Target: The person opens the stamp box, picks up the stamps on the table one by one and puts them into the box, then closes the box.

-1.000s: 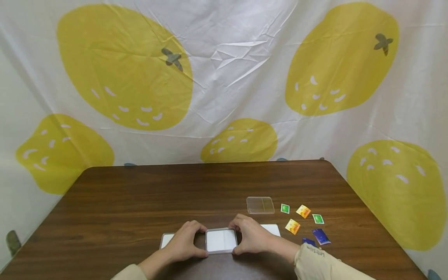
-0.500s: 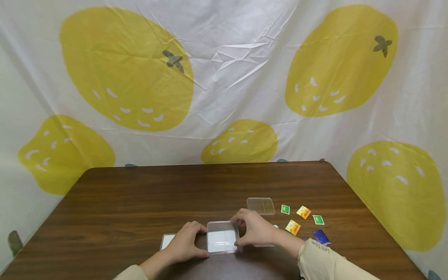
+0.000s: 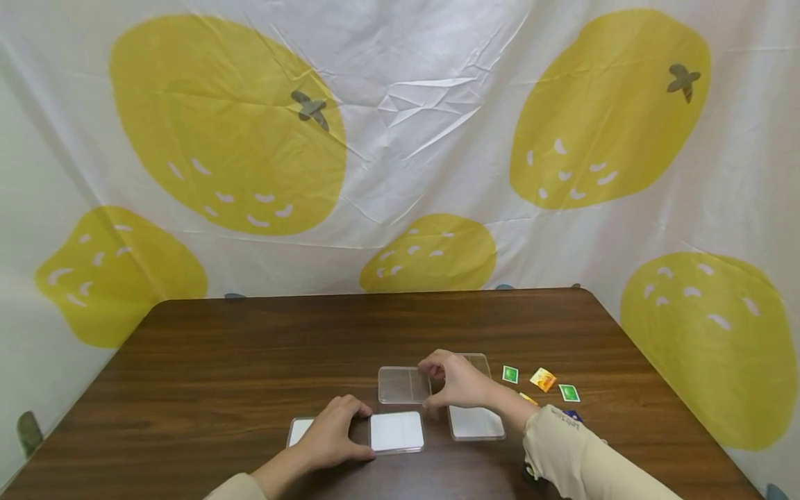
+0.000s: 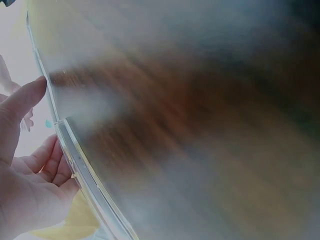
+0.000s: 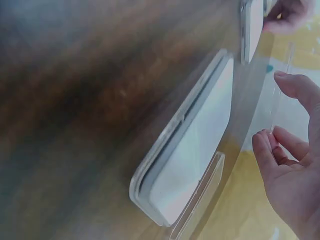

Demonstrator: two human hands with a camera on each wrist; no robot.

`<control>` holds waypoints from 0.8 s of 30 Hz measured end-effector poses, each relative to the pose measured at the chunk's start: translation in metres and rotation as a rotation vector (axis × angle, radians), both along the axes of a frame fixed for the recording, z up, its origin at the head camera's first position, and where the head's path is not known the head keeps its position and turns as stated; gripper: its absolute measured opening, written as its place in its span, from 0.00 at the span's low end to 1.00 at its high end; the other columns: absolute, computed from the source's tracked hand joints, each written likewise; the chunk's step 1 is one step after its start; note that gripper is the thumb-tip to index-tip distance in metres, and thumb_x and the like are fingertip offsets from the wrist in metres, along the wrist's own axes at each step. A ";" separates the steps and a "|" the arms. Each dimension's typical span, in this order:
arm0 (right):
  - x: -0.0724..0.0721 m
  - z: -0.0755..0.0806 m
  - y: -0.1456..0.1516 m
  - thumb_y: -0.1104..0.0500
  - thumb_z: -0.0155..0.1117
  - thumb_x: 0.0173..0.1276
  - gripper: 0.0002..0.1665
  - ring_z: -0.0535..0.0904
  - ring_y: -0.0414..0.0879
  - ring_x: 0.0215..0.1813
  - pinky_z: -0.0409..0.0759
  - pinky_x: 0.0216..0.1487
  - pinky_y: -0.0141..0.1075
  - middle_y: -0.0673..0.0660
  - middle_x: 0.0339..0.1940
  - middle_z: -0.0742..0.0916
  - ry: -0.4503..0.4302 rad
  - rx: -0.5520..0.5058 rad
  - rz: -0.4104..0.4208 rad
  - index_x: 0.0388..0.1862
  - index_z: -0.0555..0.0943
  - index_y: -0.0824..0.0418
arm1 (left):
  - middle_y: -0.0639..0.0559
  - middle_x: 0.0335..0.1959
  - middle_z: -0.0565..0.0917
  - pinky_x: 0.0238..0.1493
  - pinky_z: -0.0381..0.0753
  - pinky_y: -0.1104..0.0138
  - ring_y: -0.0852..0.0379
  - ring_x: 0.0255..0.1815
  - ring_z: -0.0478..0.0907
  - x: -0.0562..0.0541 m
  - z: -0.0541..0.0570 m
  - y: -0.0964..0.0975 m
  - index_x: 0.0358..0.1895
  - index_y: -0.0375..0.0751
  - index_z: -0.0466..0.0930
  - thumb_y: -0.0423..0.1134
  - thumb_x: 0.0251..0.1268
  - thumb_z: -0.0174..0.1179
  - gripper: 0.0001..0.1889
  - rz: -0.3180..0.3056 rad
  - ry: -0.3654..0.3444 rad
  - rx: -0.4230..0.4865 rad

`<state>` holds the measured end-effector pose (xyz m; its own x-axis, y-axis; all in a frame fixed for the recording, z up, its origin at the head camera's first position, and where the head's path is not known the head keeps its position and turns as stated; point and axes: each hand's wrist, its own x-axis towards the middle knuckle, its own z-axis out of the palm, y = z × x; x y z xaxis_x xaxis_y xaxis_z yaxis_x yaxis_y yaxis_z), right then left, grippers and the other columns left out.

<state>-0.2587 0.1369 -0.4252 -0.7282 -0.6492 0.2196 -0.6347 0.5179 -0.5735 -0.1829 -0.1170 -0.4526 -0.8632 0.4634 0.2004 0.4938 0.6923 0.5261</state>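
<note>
Brown wood-grain tabletop (image 3: pixel 262 340) held a white-filled clear case (image 3: pixel 396 432), already uncovered; the left hand (image 3: pixel 331 432) gripped its edge, thumb and fingers spread; the right hand (image 3: pixel 464 382) pinched a transparent rectangular lid (image 3: pixel 397 385) beyond; orange printed card (image 3: pixel 543 379) lay loose.

Clear, smooth plastic lid (image 3: pixel 395 386) in the right grip (image 3: pixel 461 382), glossy plastic-rimmed white case (image 3: pixel 396 430) at the left grip (image 3: pixel 334 434), faintly shiny wood-grain surface (image 3: pixel 281 361) beneath both, creased, satiny cloth (image 3: pixel 425 167) beyond.
</note>
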 end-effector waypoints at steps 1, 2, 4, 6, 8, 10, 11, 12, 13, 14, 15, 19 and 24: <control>-0.003 0.000 0.000 0.60 0.76 0.38 0.31 0.74 0.44 0.37 0.76 0.40 0.31 0.54 0.36 0.79 0.000 -0.002 -0.003 0.44 0.78 0.69 | 0.54 0.37 0.76 0.45 0.72 0.62 0.53 0.42 0.71 0.000 0.000 0.000 0.40 0.38 0.76 0.48 0.34 0.73 0.27 -0.001 -0.001 0.001; -0.005 -0.001 0.000 0.60 0.76 0.38 0.31 0.74 0.44 0.37 0.76 0.40 0.31 0.54 0.36 0.79 -0.002 -0.005 -0.008 0.43 0.78 0.69 | 0.54 0.37 0.76 0.45 0.72 0.62 0.54 0.42 0.71 0.000 0.000 0.000 0.40 0.38 0.76 0.48 0.34 0.73 0.26 -0.001 -0.002 0.002; -0.010 -0.002 -0.001 0.60 0.76 0.38 0.31 0.75 0.44 0.37 0.76 0.40 0.32 0.55 0.36 0.79 -0.004 -0.004 -0.018 0.43 0.78 0.70 | 0.54 0.37 0.76 0.45 0.72 0.62 0.54 0.42 0.71 0.000 0.000 0.000 0.40 0.38 0.76 0.48 0.34 0.73 0.26 -0.003 -0.002 0.004; -0.014 -0.003 -0.002 0.59 0.76 0.38 0.31 0.75 0.45 0.37 0.76 0.40 0.32 0.55 0.36 0.80 -0.012 -0.002 -0.032 0.43 0.78 0.70 | 0.54 0.37 0.76 0.45 0.72 0.62 0.54 0.42 0.71 0.000 0.000 0.000 0.40 0.39 0.76 0.47 0.34 0.73 0.26 -0.003 0.000 0.004; -0.017 -0.004 -0.004 0.59 0.76 0.38 0.31 0.75 0.46 0.38 0.76 0.40 0.33 0.55 0.36 0.80 -0.023 -0.002 -0.045 0.44 0.78 0.69 | 0.54 0.37 0.76 0.45 0.72 0.62 0.54 0.42 0.70 0.000 0.001 0.000 0.40 0.39 0.76 0.47 0.35 0.73 0.26 -0.001 -0.002 0.004; -0.020 -0.006 -0.006 0.60 0.76 0.38 0.31 0.76 0.46 0.38 0.76 0.40 0.33 0.55 0.36 0.80 -0.025 -0.003 -0.058 0.43 0.78 0.69 | 0.55 0.37 0.76 0.45 0.72 0.62 0.54 0.42 0.71 0.000 0.001 0.000 0.40 0.39 0.76 0.47 0.35 0.73 0.26 0.001 -0.004 0.005; -0.022 -0.006 -0.007 0.60 0.75 0.37 0.31 0.76 0.46 0.37 0.76 0.40 0.33 0.55 0.36 0.80 -0.024 -0.004 -0.062 0.43 0.78 0.69 | 0.55 0.37 0.76 0.45 0.72 0.62 0.54 0.42 0.71 0.000 0.002 0.000 0.40 0.39 0.76 0.47 0.35 0.73 0.26 0.003 -0.004 0.004; -0.023 -0.007 -0.008 0.60 0.75 0.37 0.30 0.76 0.46 0.37 0.76 0.40 0.33 0.55 0.35 0.80 -0.022 -0.006 -0.064 0.43 0.78 0.69 | 0.55 0.37 0.76 0.45 0.72 0.62 0.54 0.42 0.71 0.000 0.002 0.000 0.40 0.39 0.76 0.47 0.35 0.73 0.26 0.003 -0.005 0.004; -0.025 -0.008 -0.009 0.61 0.75 0.37 0.30 0.76 0.46 0.37 0.76 0.40 0.33 0.55 0.35 0.80 -0.017 -0.006 -0.065 0.43 0.78 0.69 | 0.55 0.37 0.76 0.45 0.72 0.63 0.54 0.42 0.71 0.000 0.002 0.000 0.39 0.39 0.77 0.47 0.34 0.73 0.26 0.004 -0.006 0.004; -0.027 -0.009 -0.011 0.61 0.75 0.37 0.30 0.76 0.46 0.37 0.76 0.40 0.32 0.55 0.35 0.80 -0.015 -0.005 -0.066 0.43 0.78 0.69 | 0.55 0.37 0.76 0.44 0.72 0.63 0.54 0.42 0.71 0.000 0.002 0.000 0.39 0.39 0.77 0.47 0.34 0.73 0.26 0.005 -0.005 0.004; -0.029 -0.010 -0.011 0.61 0.75 0.37 0.30 0.76 0.45 0.37 0.76 0.40 0.32 0.55 0.35 0.80 -0.015 -0.008 -0.065 0.43 0.78 0.70 | 0.55 0.36 0.76 0.44 0.72 0.63 0.54 0.42 0.71 0.000 0.002 0.000 0.39 0.39 0.77 0.47 0.34 0.73 0.26 0.006 -0.004 0.004; -0.036 -0.014 -0.015 0.63 0.74 0.36 0.30 0.75 0.45 0.38 0.76 0.41 0.31 0.56 0.35 0.79 -0.022 -0.016 -0.067 0.42 0.78 0.70 | 0.55 0.36 0.76 0.44 0.72 0.63 0.54 0.42 0.71 0.000 0.001 0.000 0.39 0.39 0.77 0.47 0.34 0.73 0.25 0.010 0.000 0.003; -0.040 -0.018 -0.018 0.63 0.75 0.36 0.30 0.75 0.45 0.38 0.76 0.41 0.30 0.56 0.35 0.79 -0.038 -0.007 -0.064 0.42 0.78 0.71 | 0.55 0.36 0.76 0.44 0.72 0.62 0.54 0.42 0.71 0.000 0.002 0.000 0.39 0.39 0.76 0.46 0.34 0.73 0.25 0.012 -0.004 0.006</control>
